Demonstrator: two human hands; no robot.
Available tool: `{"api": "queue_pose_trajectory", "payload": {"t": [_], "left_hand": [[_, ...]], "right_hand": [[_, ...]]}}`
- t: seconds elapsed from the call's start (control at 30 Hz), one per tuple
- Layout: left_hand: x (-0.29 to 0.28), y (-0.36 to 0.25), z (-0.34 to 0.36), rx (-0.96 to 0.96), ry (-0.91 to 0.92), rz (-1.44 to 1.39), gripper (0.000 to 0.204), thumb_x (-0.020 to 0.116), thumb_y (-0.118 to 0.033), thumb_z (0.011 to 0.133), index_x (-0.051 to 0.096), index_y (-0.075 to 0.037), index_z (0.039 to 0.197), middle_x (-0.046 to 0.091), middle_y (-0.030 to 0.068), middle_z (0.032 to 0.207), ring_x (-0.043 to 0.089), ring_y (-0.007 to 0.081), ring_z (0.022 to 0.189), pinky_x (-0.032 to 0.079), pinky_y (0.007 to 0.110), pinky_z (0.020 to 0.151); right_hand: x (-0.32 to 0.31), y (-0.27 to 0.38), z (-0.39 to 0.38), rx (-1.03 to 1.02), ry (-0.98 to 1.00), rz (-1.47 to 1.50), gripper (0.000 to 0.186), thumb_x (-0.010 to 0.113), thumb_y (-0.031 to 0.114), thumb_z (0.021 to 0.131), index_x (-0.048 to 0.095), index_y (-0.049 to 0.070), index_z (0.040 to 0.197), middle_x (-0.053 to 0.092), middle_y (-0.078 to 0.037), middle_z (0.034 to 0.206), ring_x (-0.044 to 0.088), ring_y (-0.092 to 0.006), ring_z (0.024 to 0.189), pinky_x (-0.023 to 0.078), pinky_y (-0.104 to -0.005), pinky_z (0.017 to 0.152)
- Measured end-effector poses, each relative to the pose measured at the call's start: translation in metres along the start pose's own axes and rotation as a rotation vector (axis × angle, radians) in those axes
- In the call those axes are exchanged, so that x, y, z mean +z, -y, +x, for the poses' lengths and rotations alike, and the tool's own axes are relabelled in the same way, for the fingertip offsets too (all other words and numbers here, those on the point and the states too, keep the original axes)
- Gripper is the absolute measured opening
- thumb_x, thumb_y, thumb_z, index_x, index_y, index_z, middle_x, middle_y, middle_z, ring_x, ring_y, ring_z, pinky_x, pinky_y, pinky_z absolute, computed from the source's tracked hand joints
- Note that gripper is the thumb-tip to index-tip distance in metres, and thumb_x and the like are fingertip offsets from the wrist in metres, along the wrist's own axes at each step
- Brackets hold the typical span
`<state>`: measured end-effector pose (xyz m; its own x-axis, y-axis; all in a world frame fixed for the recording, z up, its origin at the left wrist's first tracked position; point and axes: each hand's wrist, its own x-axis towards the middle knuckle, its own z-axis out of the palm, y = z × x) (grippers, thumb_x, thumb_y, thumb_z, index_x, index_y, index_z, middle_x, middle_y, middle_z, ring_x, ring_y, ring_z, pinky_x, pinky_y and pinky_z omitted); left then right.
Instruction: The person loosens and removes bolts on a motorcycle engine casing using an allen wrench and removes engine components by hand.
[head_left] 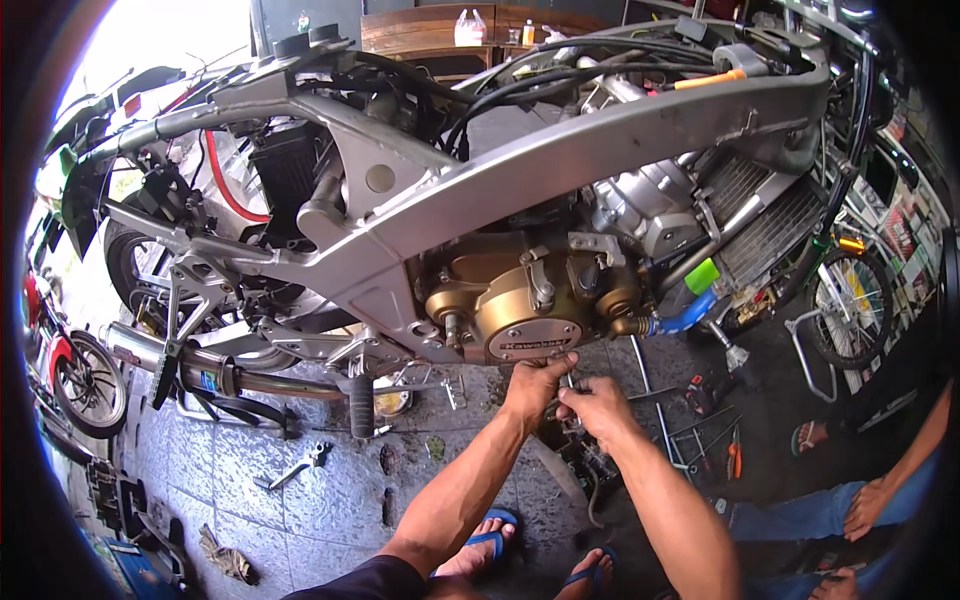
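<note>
A partly stripped motorcycle with a silver frame [600, 150] stands across the view. Low on its engine is a bronze-coloured cover [515, 305] with a round silver plate. Just below that plate, my left hand [538, 392] has its fingers closed at the engine's lower edge. Close beside it, my right hand [598, 412] is closed around a thin metal rod-like tool [571, 380], which runs up between the two hands. The tool's ends are mostly covered by my fingers. Whatever my left fingertips grip is too small to make out.
Orange-handled pliers [735, 455] and several thin tools lie on the floor at right. Farther right is another person's hand [868, 507] over blue jeans. A metal bracket [297, 465] and a crumpled glove [228, 555] lie on the tiles at left. The footpeg [361, 405] juts toward me.
</note>
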<state>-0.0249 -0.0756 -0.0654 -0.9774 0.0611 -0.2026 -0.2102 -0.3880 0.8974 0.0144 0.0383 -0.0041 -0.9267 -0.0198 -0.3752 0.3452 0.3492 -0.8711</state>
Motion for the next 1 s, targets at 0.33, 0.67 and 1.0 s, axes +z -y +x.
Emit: {"api": "queue_pose_trajectory", "payload": {"t": [0.33, 0.67, 1.0], "left_hand": [[0.015, -0.179, -0.094, 1.134, 0.198, 1.184, 0.07, 0.064, -0.04, 0.084, 0.043, 0.007, 0.132, 0.042, 0.0268, 0.137, 0.042, 0.0434, 0.126, 0.035, 0.047, 0.105], [-0.04, -0.234, -0.103, 0.654, -0.039, 0.657, 0.046, 0.059, -0.03, 0.092, 0.059, 0.011, 0.114, 0.068, 0.0206, 0.097, 0.065, 0.0197, 0.087, 0.051, 0.032, 0.078], [-0.035, -0.095, -0.079, 0.26, 0.266, 0.966, 0.04, 0.048, -0.033, 0.097, 0.064, 0.004, 0.093, 0.065, 0.0178, 0.076, 0.064, 0.0202, 0.076, 0.049, 0.038, 0.069]], "right_hand": [[-0.001, -0.016, 0.008, -0.334, -0.039, 0.044, 0.022, 0.056, 0.014, 0.088, 0.069, -0.001, 0.079, 0.066, -0.008, 0.069, 0.065, -0.0195, 0.066, 0.049, -0.033, 0.061], [-0.003, -0.012, 0.009, 0.032, -0.049, 0.059, 0.021, 0.058, 0.017, 0.092, 0.068, -0.001, 0.086, 0.067, -0.008, 0.071, 0.063, -0.0145, 0.063, 0.047, -0.0272, 0.058], [-0.002, -0.018, 0.04, 0.099, -0.072, -0.129, 0.031, 0.063, 0.026, 0.087, 0.068, -0.004, 0.084, 0.07, -0.015, 0.078, 0.066, -0.0232, 0.065, 0.048, -0.0397, 0.06]]}}
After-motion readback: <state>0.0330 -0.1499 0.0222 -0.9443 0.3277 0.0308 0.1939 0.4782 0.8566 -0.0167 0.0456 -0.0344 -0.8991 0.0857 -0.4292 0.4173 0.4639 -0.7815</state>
